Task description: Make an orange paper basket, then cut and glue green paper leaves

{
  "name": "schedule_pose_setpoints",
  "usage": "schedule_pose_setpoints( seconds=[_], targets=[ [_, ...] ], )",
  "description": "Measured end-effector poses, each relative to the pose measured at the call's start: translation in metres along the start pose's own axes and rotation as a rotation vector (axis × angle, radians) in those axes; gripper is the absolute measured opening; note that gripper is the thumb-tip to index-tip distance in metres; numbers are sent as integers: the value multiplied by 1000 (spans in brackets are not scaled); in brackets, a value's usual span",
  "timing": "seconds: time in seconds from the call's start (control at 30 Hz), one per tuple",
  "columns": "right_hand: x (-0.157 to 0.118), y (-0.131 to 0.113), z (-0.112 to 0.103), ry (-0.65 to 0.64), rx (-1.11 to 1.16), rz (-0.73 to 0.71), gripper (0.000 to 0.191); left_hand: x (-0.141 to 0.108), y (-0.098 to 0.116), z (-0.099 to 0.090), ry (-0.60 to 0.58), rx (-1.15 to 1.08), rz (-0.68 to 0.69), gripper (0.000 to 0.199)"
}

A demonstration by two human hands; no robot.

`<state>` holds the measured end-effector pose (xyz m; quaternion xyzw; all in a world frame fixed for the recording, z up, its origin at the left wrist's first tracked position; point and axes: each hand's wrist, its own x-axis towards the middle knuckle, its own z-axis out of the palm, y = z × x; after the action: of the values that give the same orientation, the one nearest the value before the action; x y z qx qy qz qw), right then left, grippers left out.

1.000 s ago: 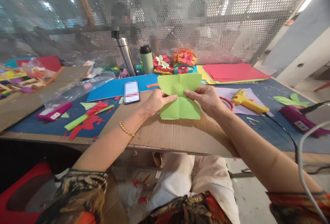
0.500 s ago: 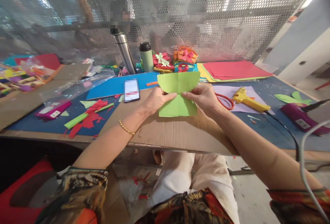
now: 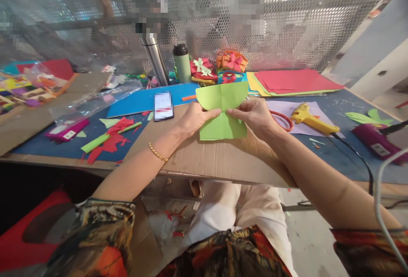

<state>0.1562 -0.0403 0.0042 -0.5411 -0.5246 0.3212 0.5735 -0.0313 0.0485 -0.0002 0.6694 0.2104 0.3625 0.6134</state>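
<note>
A creased sheet of light green paper (image 3: 223,128), rounded at its upper corners and straight along the bottom, is held up between my two hands over a brown cardboard sheet (image 3: 204,158). My left hand (image 3: 196,117) pinches its left side, the thumb lying on the front near the middle. On the right side my right hand (image 3: 253,113) grips it likewise, thumb pointing inward. The fingers behind the paper are hidden. Close to my right hand lie a red-orange ring (image 3: 282,120) and a yellow glue gun (image 3: 314,120) on lilac paper (image 3: 295,130).
Left of the cardboard are a phone (image 3: 163,107), red paper scraps (image 3: 110,143) and a purple power strip (image 3: 67,130). Behind stand a steel flask (image 3: 155,60), a green bottle (image 3: 182,62) and paper baskets (image 3: 232,61). Red sheets (image 3: 293,80) and another purple strip (image 3: 376,141) are at right.
The camera view has shifted slightly. The green paper is still in both hands, its lower part now looking flatter and wider.
</note>
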Motion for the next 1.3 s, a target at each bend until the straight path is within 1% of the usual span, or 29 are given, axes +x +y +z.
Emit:
schedule_pose_setpoints(
  seconds=[0.1,0.2,0.4,0.53,0.67,0.8,0.97,1.13,1.3],
  targets=[
    [0,0,0,-16,27,36,47,0,0,0,8,28,6,67],
    [1,0,-1,-21,18,32,45,0,1,1,10,45,8,68],
    [2,0,-3,-58,8,61,39,-2,3,3,13,18,2,67],
    [3,0,-3,-62,-18,54,45,-3,2,2,-19,-55,-53,62],
    [4,1,-2,-79,-4,48,50,-4,2,2,2,-75,-59,64],
    [4,0,-2,-34,-30,40,53,-4,5,3,-3,-90,-56,62],
    [3,-1,-3,-41,14,46,52,-5,6,4,15,-101,-82,58],
    [3,1,-2,-119,125,82,46,-6,6,3,1,-114,-146,58],
    [3,2,0,-129,166,82,45,-6,5,3,14,-112,-155,58]
  ],
)
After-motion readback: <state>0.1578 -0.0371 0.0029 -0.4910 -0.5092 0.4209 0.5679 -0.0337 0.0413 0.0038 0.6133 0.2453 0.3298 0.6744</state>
